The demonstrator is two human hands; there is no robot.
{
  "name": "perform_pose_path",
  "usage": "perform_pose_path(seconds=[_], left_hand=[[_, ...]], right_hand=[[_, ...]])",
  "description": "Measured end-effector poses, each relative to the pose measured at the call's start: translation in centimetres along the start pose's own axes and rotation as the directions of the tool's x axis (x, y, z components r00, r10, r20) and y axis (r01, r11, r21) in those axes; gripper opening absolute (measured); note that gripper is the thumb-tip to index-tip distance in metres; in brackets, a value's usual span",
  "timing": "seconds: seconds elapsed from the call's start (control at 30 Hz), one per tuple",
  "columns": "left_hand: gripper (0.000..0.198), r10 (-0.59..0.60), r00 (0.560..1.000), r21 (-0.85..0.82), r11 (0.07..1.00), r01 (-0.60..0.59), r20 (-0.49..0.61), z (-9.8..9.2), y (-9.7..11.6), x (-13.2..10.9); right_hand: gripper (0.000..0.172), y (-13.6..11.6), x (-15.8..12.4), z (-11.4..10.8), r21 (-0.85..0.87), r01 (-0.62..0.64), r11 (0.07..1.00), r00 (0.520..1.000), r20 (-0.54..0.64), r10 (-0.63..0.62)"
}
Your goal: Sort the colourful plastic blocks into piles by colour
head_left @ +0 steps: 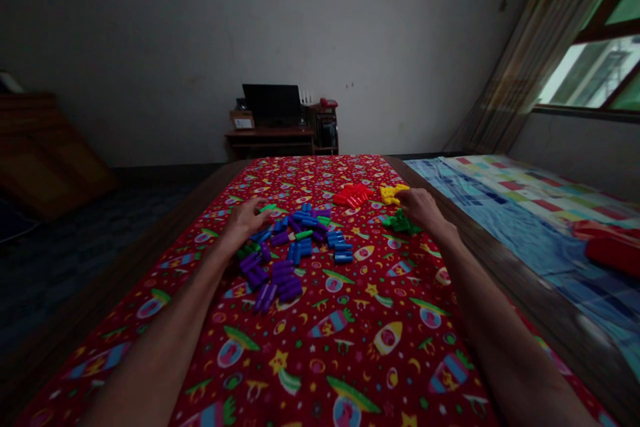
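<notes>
1. Red tablecloth (320, 353), printed with rockets and stars, covers most of a wooden table (483, 247); take the mixed heap (307, 220) on it as the dial's centre.
2. A blue plaid sheet (480, 193) spreads beyond the table edge, at 3 o'clock.
3. A desk (270, 135) bearing a black monitor (273, 105) stands near the wall, at 12 o'clock.
4. The mixed heap consists of short cylindrical pieces in blue, purple and some green, with purple ones side by side at 6 o'clock.
5. The left hand (246, 217) is at 10 o'clock, thumb and forefinger slightly parted at a bright green piece (270, 207); I cannot tell whether they grip it.
6. The right hand (423, 207) is near 2 o'clock, fingers bent toward the yellow pile (390, 195); their tips are unclear, so I cannot tell their gap or any hold.
7. The red pile (353, 195) lies at 2 o'clock, just beside the yellow.
8. The green pile (400, 221) sits at 3 o'clock, just below the right hand.
</notes>
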State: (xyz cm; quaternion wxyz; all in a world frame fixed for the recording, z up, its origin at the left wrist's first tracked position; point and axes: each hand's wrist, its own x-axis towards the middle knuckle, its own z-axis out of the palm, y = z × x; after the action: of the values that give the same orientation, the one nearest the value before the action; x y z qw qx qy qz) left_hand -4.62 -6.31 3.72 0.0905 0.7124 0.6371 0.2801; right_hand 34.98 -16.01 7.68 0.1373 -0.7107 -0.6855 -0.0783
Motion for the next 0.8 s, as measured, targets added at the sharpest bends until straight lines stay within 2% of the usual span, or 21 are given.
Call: perform_pose_path(seconds=[0.07, 0.13, 0.23, 0.27, 0.3, 0.37, 0.4, 0.47, 0.53, 0.63, 0.73, 0.8], left_hand=[[0.052, 0.02, 0.998, -0.153, 0.988, -0.01, 0.063, -0.6, 1.7, -0.7], [0.063, 0.11, 0.97, -0.371, 0.928, -0.023, 0.215, -0.7, 4.0, -1.8], [0.073, 0.29, 0.886, -0.577, 0.816, -0.031, 0.361, 0.0, 7.6, -3.9], [0.075, 0.343, 0.856, -0.612, 0.79, -0.04, 0.387, 0.2, 8.5, -4.4], [0.075, 0.39, 0.824, -0.634, 0.772, -0.049, 0.411, 0.5, 9.2, -4.8], [0.068, 0.443, 0.797, -0.628, 0.771, -0.105, 0.411, 0.9, 9.6, -5.2], [0.061, 0.446, 0.81, -0.585, 0.795, -0.164, 0.38, 1.0, 9.4, -5.1], [0.043, 0.439, 0.857, -0.392, 0.863, -0.318, 0.271, 1.3, 8.4, -4.8], [0.03, 0.437, 0.876, -0.129, 0.899, -0.419, 0.202, 1.6, 7.1, -4.5], [0.025, 0.374, 0.89, 0.106, 0.905, -0.411, 0.26, 2.3, 5.9, -4.5], [0.028, 0.308, 0.901, 0.17, 0.913, -0.37, 0.306, 2.7, 5.8, -4.7], [0.027, 0.295, 0.907, 0.171, 0.919, -0.356, 0.3, 2.5, 6.0, -4.6]], right_hand=[[0.03, -2.4, -0.4, -0.4, 0.07, 0.141, 0.988, 0.99, -0.023, -0.14], [0.03, -5.4, -0.9, -0.3, 0.205, 0.311, 0.928, 0.951, -0.072, -0.302], [0.033, -9.6, -1.9, 0.4, 0.383, 0.549, 0.743, 0.835, -0.232, -0.498], [0.033, -10.5, -2.2, 0.6, 0.402, 0.586, 0.703, 0.809, -0.248, -0.533], [0.032, -11.1, -2.4, 0.8, 0.403, 0.594, 0.697, 0.802, -0.231, -0.55], [0.026, -11.2, -2.4, 1.0, 0.364, 0.54, 0.759, 0.837, -0.141, -0.529], [0.026, -10.6, -2.2, 1.0, 0.328, 0.498, 0.803, 0.863, -0.094, -0.497], [0.024, -8.8, -1.6, 0.8, 0.244, 0.414, 0.877, 0.906, -0.012, -0.424], [0.02, -6.5, -1.0, 0.5, 0.148, 0.33, 0.932, 0.938, 0.063, -0.342], [0.02, -3.5, -0.7, 0.1, 0.017, 0.177, 0.984, 0.965, 0.195, -0.176], [0.021, -1.7, -0.7, -0.2, -0.045, 0.057, 0.997, 0.943, 0.33, -0.039], [0.023, -1.3, -0.7, -0.3, -0.054, 0.023, 0.998, 0.95, 0.313, -0.005]])
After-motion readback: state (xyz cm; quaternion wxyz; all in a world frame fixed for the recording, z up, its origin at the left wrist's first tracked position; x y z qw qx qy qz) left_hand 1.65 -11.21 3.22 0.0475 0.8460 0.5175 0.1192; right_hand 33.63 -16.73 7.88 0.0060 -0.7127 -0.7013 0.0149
